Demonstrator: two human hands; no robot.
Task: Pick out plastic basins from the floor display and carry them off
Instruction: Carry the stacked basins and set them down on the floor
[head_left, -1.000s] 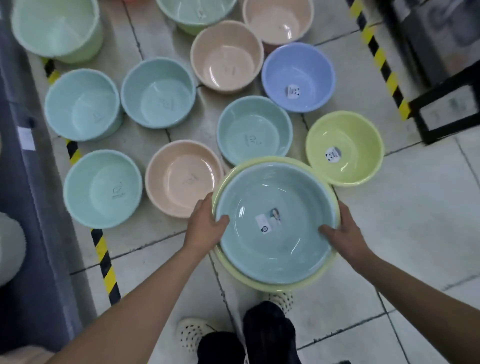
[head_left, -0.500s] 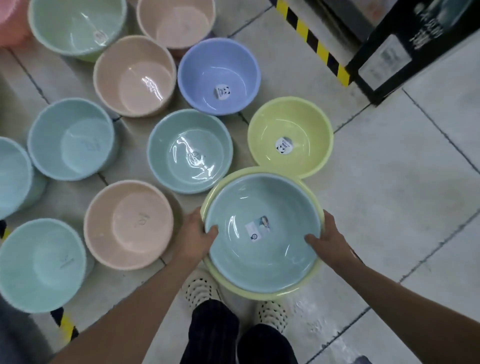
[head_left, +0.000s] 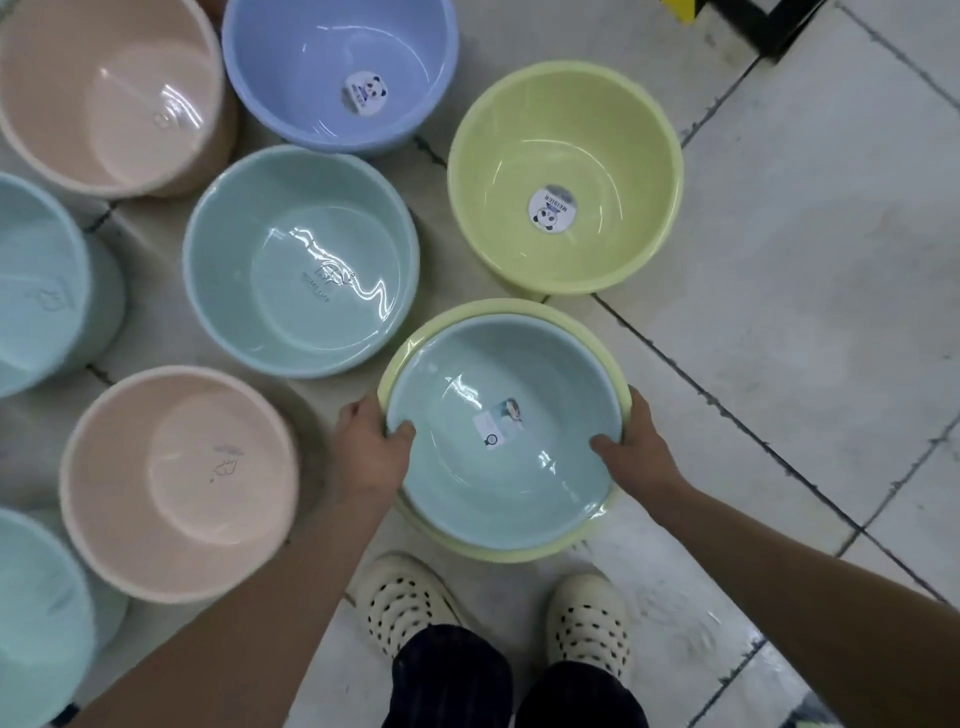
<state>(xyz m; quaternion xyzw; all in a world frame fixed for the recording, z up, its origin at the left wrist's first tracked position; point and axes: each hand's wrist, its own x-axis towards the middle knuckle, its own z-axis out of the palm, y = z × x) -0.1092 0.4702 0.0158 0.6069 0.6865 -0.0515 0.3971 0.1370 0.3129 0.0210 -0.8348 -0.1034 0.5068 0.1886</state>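
The nested blue basin (head_left: 498, 457) and yellow basin (head_left: 519, 552) are gripped at opposite rims by both hands (head_left: 371, 449) (head_left: 641, 449); the smooth inner basin could be slipped loose if tilted.

The nested basins (head_left: 504, 431) now sit lower, nearer the white clogs (head_left: 402, 603)

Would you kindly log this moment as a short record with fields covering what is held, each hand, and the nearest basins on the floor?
held: round pale blue plastic basin nested inside a yellow-green plastic basin
left hand: grips the left rim, thumb inside
right hand: grips the right rim, thumb inside
nearest on floor: yellow-green basin with panda sticker; teal basin; peach basin
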